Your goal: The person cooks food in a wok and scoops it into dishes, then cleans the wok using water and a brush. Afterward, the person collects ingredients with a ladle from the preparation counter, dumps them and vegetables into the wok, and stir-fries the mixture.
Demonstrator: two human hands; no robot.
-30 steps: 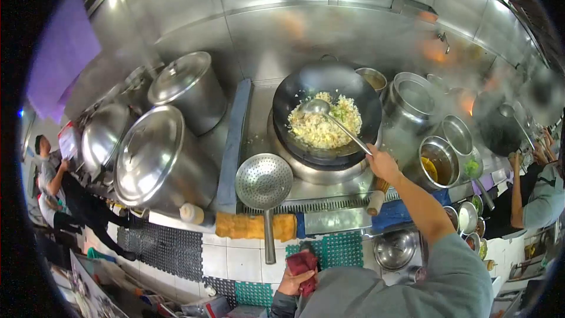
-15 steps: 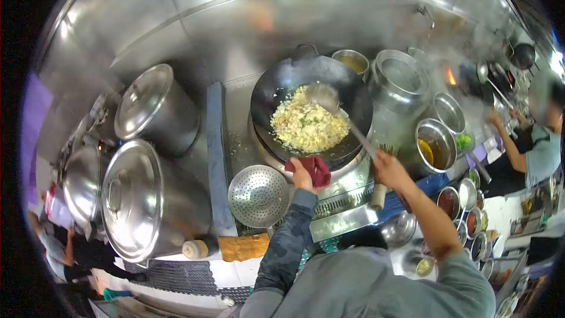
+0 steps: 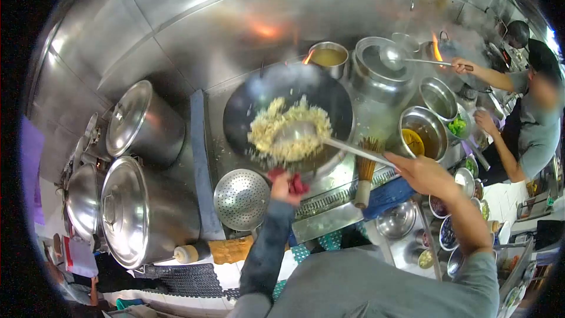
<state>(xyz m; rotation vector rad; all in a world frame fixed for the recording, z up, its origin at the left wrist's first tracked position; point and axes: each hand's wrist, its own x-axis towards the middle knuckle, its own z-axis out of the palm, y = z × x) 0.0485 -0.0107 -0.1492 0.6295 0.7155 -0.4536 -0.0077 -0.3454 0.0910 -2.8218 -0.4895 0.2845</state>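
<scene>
My left hand (image 3: 282, 191) is closed on a bunched dark-red cloth (image 3: 299, 186) at the near rim of a large black wok (image 3: 323, 91). Whatever wok handle lies under the cloth is hidden. Pale yellow fried rice with egg bits (image 3: 275, 115) fills the wok's middle, and some grains are in the air. My right hand (image 3: 425, 175) is wrapped round the long handle of a metal ladle (image 3: 294, 132), whose bowl rests in the near part of the rice. A perforated strainer (image 3: 242, 199) lies just left of my left hand.
Big lidded pots (image 3: 126, 209) stand at the left. A bamboo brush (image 3: 365, 174) lies below the ladle handle. Behind are an oil pot (image 3: 328, 57) and a steel pot (image 3: 376, 85). At the right, a co-worker (image 3: 532, 115) holds another ladle (image 3: 393, 57) near a flame.
The wok looks tipped and blurred, and its rice is tossed about. My ladle bowl has come from the far side towards me. A flame shows behind the wok; the co-worker's ladle has reached leftward.
</scene>
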